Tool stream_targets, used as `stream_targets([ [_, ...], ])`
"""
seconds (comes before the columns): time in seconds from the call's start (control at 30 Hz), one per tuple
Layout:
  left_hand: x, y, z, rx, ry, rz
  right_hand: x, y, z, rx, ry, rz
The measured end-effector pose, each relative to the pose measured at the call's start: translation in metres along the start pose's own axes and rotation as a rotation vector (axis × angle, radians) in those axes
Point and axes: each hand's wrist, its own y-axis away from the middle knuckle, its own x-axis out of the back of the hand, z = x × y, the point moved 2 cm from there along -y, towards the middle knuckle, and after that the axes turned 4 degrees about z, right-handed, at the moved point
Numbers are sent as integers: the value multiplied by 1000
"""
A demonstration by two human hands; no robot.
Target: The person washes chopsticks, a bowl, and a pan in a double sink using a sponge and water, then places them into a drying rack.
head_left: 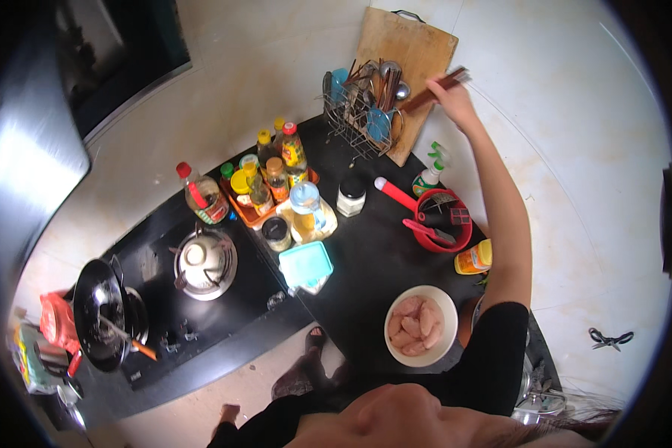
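Observation:
My right hand (pixel 455 104) reaches far out along the wall, closed around a bundle of brown chopsticks (pixel 425 97) that is slightly blurred. The bundle lies across the right edge of a wooden cutting board (pixel 417 46) leaning on the wall. Just left of it, a wire utensil rack (pixel 358 133) holds more chopsticks, ladles and blue-coloured pieces. At the lower left, a small patch of skin beside black cloth seems to be my left hand (pixel 230 415); its fingers cannot be made out.
Near me stands a white bowl of raw pale meat pieces (pixel 416 326). Beyond it are a red basin with utensils (pixel 442 240), a spray bottle (pixel 428 179) and a yellow-labelled container (pixel 474 258). Sauce bottles (pixel 293 151) crowd the middle; a wok (pixel 101 317) sits on the stove left.

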Motion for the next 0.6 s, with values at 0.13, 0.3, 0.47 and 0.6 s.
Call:
stream_targets([
  [0.13, 7, 10, -9, -502, -287, 141, -53, -55, 31, 101, 351, 24],
  [0.3, 31, -3, 5, -244, -160, -124, -77, -76, 17, -39, 370, -10],
  [0.47, 121, 97, 46, 134, 309, 4, -72, -88, 35, -258, 261, -9],
  [0.6, 113, 75, 51, 2, 213, -98, -58, -90, 41, -337, 15, 89],
])
